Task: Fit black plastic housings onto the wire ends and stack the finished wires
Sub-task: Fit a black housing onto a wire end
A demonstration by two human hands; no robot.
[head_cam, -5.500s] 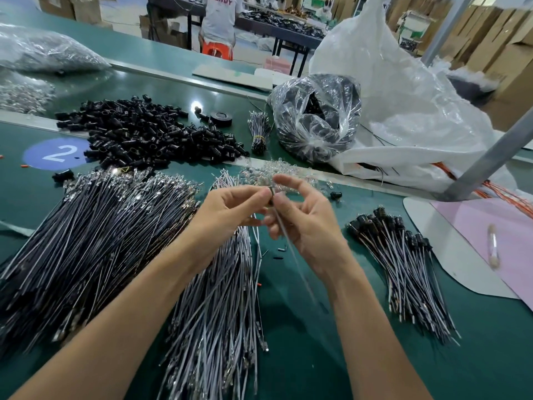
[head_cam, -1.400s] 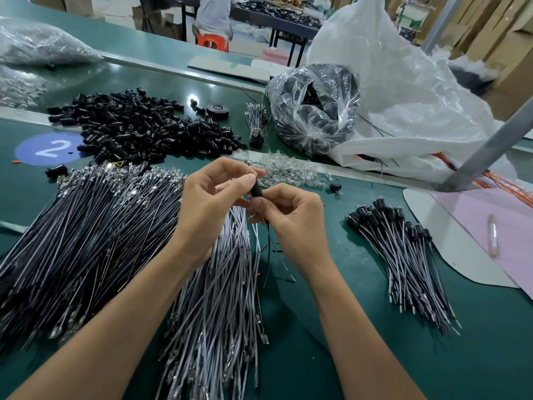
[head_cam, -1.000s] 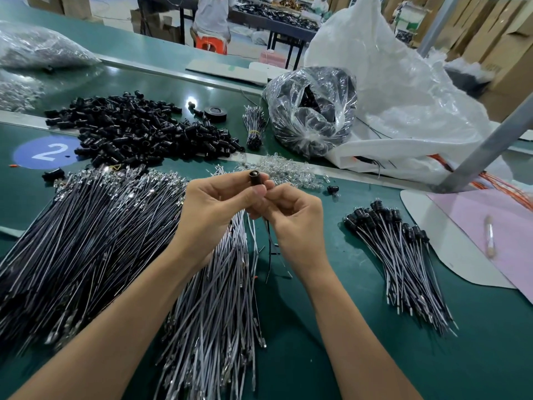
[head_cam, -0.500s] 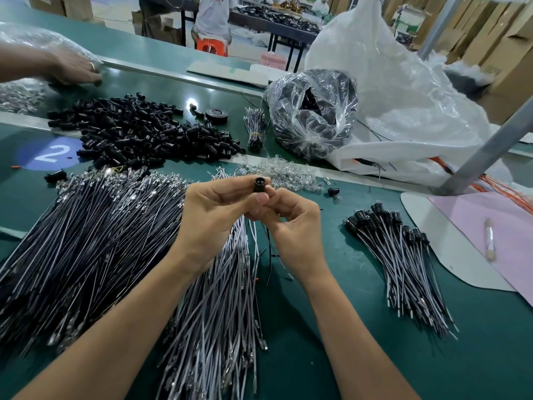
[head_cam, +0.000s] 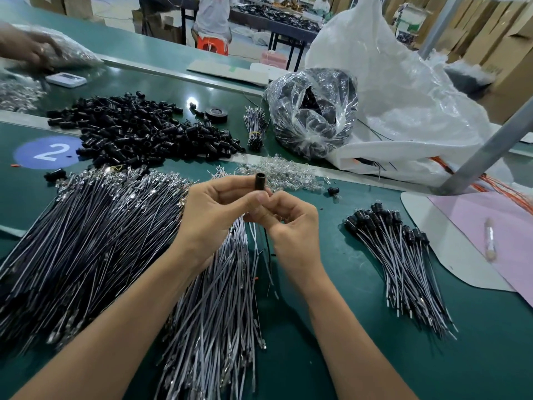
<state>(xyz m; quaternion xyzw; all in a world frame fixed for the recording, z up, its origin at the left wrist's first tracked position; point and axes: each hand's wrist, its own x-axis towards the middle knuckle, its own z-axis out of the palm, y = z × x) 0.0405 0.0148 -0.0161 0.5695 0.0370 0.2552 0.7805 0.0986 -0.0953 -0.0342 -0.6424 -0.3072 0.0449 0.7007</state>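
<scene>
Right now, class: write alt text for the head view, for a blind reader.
The left hand pinches a black housing while the right hand holds its wire below; on the green table, bare wires lie left, finished wires right, loose housings beyond.

Three wire heaps [head_cam: 86, 241], one held housing [head_cam: 261, 181] (black)

We showed bare skin throughout: our left forearm [head_cam: 115, 327] and right forearm [head_cam: 346, 327] were uncovered along all the length in view, slim and smooth. Our left hand [head_cam: 213, 209] and right hand [head_cam: 291, 226] were likewise bare, with slender fingers [head_cam: 230, 183], and the left thumbnail [head_cam: 261, 197], the only nail plainly showing, was cut short.
</scene>
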